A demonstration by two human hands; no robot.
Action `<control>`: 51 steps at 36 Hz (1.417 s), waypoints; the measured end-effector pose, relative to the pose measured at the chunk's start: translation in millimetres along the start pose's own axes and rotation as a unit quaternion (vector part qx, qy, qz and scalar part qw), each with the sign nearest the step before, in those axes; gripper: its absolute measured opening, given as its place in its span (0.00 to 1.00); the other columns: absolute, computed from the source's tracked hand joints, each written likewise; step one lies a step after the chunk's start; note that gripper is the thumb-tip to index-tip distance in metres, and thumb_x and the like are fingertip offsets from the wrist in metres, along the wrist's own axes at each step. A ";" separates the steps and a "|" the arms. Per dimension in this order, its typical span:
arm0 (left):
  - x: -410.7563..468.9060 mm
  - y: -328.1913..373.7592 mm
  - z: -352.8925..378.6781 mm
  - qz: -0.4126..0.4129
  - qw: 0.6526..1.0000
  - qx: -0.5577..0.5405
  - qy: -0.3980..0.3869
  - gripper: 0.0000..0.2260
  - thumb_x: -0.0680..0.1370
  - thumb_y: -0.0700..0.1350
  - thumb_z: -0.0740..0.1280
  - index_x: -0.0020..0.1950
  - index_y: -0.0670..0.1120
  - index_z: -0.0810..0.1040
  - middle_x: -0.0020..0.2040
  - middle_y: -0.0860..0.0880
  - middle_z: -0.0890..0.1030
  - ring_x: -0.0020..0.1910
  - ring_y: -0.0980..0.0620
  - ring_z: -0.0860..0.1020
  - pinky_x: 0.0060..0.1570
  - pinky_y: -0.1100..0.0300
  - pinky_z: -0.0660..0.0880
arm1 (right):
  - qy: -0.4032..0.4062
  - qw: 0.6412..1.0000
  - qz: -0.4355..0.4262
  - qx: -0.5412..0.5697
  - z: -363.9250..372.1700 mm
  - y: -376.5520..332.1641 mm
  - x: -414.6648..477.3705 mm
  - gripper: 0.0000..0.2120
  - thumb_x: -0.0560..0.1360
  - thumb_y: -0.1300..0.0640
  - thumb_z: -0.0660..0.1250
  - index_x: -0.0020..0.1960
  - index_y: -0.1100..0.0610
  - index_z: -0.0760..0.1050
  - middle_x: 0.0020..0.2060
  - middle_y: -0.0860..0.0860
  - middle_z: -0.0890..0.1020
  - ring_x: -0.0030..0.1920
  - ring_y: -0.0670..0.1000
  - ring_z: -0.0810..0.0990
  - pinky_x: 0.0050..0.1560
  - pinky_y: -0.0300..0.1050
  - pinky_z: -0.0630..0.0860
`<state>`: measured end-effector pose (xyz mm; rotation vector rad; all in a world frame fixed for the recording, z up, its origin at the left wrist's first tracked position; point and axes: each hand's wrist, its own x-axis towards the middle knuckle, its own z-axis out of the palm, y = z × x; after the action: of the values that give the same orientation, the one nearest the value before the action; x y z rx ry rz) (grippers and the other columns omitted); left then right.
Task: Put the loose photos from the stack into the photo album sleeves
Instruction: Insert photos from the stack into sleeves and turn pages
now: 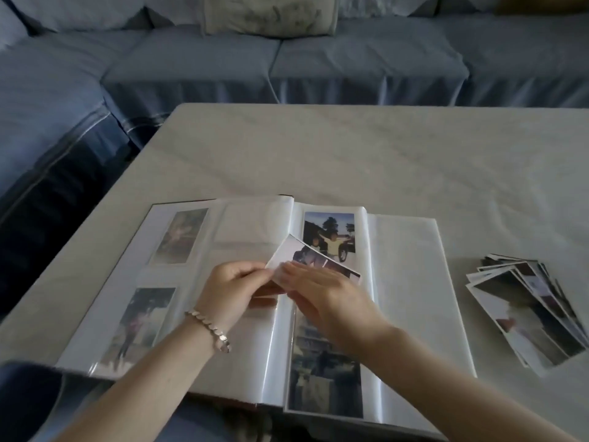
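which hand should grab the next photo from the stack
Right, probably: the fanned stack of loose photos lies right of the open white photo album, nearer the right hand; the left hand would have to cross it.

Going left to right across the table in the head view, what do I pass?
Lower sleeved photo on the album's left page → left hand → right hand → bare rightmost album page → stack of loose photos. The held photo overlaps both hands, so it's left out.
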<state>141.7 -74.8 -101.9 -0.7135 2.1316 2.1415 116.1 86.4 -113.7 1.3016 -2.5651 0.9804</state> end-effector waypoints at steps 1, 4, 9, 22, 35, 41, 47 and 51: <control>1.1 -0.2 -6.3 0.002 1.000 0.008 0.021 0.13 0.75 0.33 0.66 0.33 0.43 0.82 0.31 0.44 0.83 0.30 0.51 0.82 0.27 0.64 0.77 | -0.004 1.000 -0.001 0.003 0.7 -2.0 4.0 0.16 0.71 0.62 0.71 0.58 0.61 0.79 0.57 0.54 0.81 0.57 0.53 0.80 0.56 0.47 0.77; 6.1 4.2 -27.4 0.024 0.997 0.066 0.039 0.12 0.76 0.34 0.65 0.34 0.43 0.80 0.28 0.47 0.81 0.26 0.52 0.81 0.25 0.63 0.76 | -0.004 1.000 0.006 -0.004 -1.3 -2.4 16.7 0.17 0.71 0.60 0.72 0.59 0.61 0.78 0.59 0.55 0.79 0.58 0.55 0.79 0.57 0.48 0.76; 16.9 26.8 -62.6 0.125 0.949 0.287 -0.042 0.08 0.78 0.39 0.64 0.43 0.50 0.79 0.35 0.56 0.82 0.34 0.63 0.80 0.35 0.71 0.75 | -0.034 0.992 0.119 0.033 -13.1 3.6 50.8 0.21 0.78 0.54 0.63 0.70 0.52 0.66 0.63 0.45 0.73 0.60 0.44 0.72 0.61 0.34 0.67; 39.0 32.9 -98.6 0.118 0.958 0.262 0.019 0.11 0.71 0.51 0.71 0.50 0.62 0.73 0.48 0.54 0.81 0.46 0.56 0.81 0.46 0.57 0.79 | -0.002 0.895 0.321 0.310 6.4 3.0 91.1 0.07 0.77 0.59 0.64 0.41 0.51 0.77 0.23 0.45 0.80 0.21 0.41 0.72 0.23 0.30 0.67; 52.8 0.6 -95.9 -0.010 0.985 -0.111 0.135 0.08 0.75 0.32 0.65 0.45 0.44 0.77 0.42 0.46 0.81 0.36 0.50 0.81 0.26 0.60 0.77 | 0.051 0.917 0.289 0.269 40.0 -1.1 86.0 0.11 0.79 0.56 0.61 0.59 0.58 0.76 0.45 0.49 0.84 0.43 0.45 0.82 0.46 0.35 0.78; 76.3 -4.5 -122.3 0.105 0.955 -0.048 0.272 0.11 0.75 0.32 0.66 0.51 0.46 0.74 0.48 0.45 0.79 0.38 0.50 0.80 0.22 0.61 0.76 | -0.154 0.979 0.085 -0.107 57.5 20.3 68.1 0.29 0.79 0.41 0.52 0.76 0.50 0.52 0.76 0.48 0.51 0.75 0.46 0.45 0.69 0.39 0.36; 98.3 -2.8 -146.5 0.145 0.936 -0.065 0.314 0.29 0.74 0.31 0.67 0.70 0.52 0.67 0.60 0.48 0.76 0.48 0.49 0.79 0.24 0.62 0.77 | -0.177 0.971 0.045 -0.154 71.6 25.8 60.5 0.27 0.80 0.41 0.44 0.76 0.47 0.48 0.76 0.51 0.44 0.69 0.45 0.30 0.68 0.42 0.27; 108.8 -10.7 -156.7 0.140 0.934 -0.047 0.324 0.30 0.75 0.30 0.66 0.71 0.53 0.66 0.66 0.48 0.73 0.52 0.46 0.77 0.25 0.62 0.77 | -0.177 0.970 0.052 -0.157 72.6 26.7 59.9 0.26 0.80 0.41 0.44 0.76 0.46 0.48 0.76 0.50 0.45 0.69 0.44 0.30 0.69 0.42 0.27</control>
<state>93.9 -255.4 -141.7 -1.3642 2.5753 2.4040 72.0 13.9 -162.5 1.3642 -2.9182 0.3471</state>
